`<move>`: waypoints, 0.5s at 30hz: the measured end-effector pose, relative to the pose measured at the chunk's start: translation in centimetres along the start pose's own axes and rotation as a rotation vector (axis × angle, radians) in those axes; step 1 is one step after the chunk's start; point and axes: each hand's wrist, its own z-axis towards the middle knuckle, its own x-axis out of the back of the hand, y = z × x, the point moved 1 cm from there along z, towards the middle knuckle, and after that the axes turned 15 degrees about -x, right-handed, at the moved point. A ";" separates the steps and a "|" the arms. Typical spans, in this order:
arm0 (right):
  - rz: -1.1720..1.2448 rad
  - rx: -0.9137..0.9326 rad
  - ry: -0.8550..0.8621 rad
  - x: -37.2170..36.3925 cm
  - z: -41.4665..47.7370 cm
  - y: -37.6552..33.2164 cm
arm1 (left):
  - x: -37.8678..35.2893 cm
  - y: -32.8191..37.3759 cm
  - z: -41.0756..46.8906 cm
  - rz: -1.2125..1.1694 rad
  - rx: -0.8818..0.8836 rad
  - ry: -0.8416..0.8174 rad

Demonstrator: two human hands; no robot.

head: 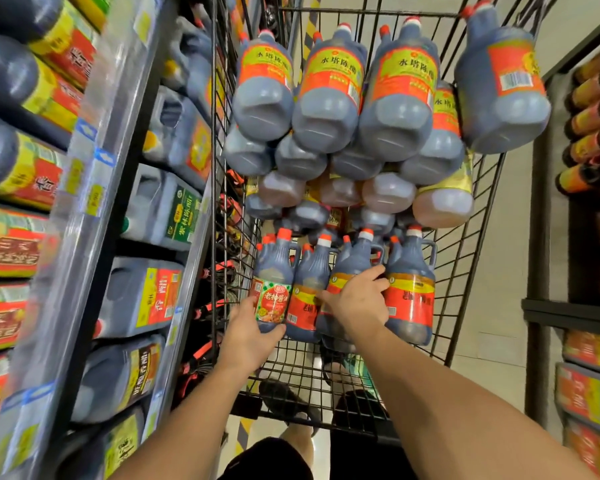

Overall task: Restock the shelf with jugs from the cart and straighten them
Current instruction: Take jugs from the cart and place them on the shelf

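Observation:
A black wire cart point(471, 258) holds several dark jugs. Along its near end stands a row of red-capped jugs. My left hand point(248, 332) grips the bottom of the leftmost jug point(272, 289), which has a green and red label. My right hand point(357, 303) lies over the third jug point(352, 261), fingers curled round its side next to the rightmost jug point(409, 292). A second jug point(307, 292) stands between my hands. More jugs point(326, 95) lie stacked at the cart's far end.
The shelf point(94, 209) on my left carries dark jugs and square canisters point(160, 206) behind price-tag rails. Another shelf point(589, 168) with bottles stands on the right. The cart fills the aisle between them; my feet show through its wire floor.

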 end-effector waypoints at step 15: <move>0.189 -0.001 -0.111 0.0 0.0 1.3 | 0.1 -0.2 -0.6 -0.003 -0.030 0.014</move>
